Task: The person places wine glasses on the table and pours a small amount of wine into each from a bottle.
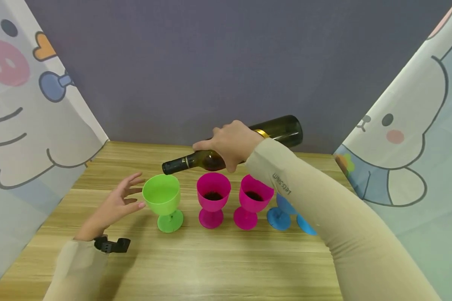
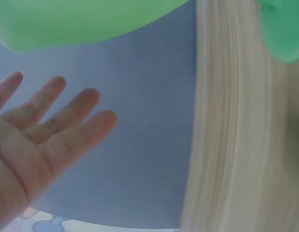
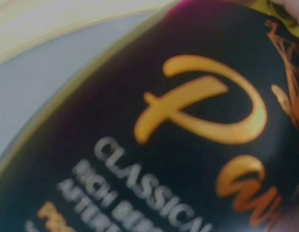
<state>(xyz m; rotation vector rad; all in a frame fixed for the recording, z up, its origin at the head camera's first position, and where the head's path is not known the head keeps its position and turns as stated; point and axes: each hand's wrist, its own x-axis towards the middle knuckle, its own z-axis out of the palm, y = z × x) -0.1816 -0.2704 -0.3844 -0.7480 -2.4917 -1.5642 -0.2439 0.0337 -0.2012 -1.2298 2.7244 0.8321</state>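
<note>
My right hand grips a dark green wine bottle round its body. The bottle is tilted, its base up to the right and its black-wrapped neck low at the left, with the mouth close over the rim of a light green goblet. Gold and white lettering on the black label fills the right wrist view. Fingers spread, my left hand is just left of the green goblet, holding nothing; a gap shows between its fingers and the bowl in the left wrist view.
Right of the green goblet stand two pink goblets, each with dark liquid inside. Farther right are two blue goblets, partly hidden by my right sleeve. A grey panel rises behind the wooden table; cartoon-printed sheets flank it.
</note>
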